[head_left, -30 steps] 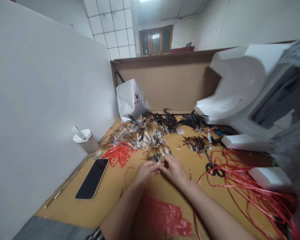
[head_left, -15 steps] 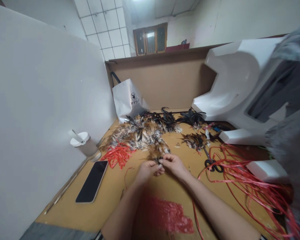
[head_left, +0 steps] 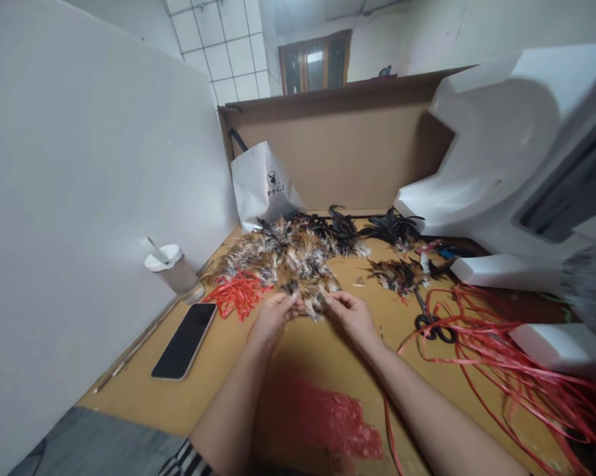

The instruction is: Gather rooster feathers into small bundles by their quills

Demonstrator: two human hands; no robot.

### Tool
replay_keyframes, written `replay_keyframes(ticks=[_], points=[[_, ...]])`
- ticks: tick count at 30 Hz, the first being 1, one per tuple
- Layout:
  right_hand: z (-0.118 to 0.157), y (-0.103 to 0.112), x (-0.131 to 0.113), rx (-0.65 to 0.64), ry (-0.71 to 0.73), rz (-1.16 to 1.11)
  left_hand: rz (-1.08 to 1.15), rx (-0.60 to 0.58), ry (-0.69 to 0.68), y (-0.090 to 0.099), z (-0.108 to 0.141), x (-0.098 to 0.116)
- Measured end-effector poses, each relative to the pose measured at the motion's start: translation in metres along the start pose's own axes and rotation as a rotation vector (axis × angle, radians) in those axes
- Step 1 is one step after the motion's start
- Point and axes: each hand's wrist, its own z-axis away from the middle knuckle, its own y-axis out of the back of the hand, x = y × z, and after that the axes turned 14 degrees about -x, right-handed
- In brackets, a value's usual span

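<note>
A large pile of brown, white and black feathers [head_left: 278,248] lies across the middle of the table. At its near edge my left hand [head_left: 276,316] is closed, its thumb and fingers pinching a small dark-tipped feather bunch [head_left: 290,285]. To the right, my right hand [head_left: 350,316] has its thumb and forefinger pinched together at the edge of the loose pale feathers; whatever lies between those fingertips is too small to name. Short red strips [head_left: 238,295] are heaped left of my left hand.
A phone [head_left: 184,341] and a lidded cup [head_left: 174,272] stand left. Black scissors [head_left: 434,327], long red strands [head_left: 516,370], white foam pieces [head_left: 558,345] and a smaller feather pile [head_left: 397,274] are right. A silver bag [head_left: 265,185] leans at the back.
My hands were together at one feather bunch and are now apart, the left one further left with a bunch. The view has shifted slightly.
</note>
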Motion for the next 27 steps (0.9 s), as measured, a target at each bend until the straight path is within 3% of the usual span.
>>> replay_keyframes(ticks=[2, 5, 8, 13, 27], points=[[-0.001, 0.005, 0.002, 0.035, 0.01, 0.123, 0.137, 0.076, -0.062, 0.008, -0.003, 0.001], [0.002, 0.007, 0.0, 0.035, 0.103, 0.385, 0.244, 0.094, -0.094, 0.016, -0.006, 0.0], [0.008, 0.003, -0.007, -0.028, 0.197, 0.669, 0.267, 0.085, -0.097, 0.018, -0.007, -0.003], [0.016, -0.008, -0.011, -0.172, 0.186, 1.029, 0.306, 0.078, -0.083, 0.016, -0.007, -0.007], [0.004, -0.011, -0.005, -0.015, 0.172, 1.261, 0.41, -0.015, -0.019, 0.003, -0.004, -0.009]])
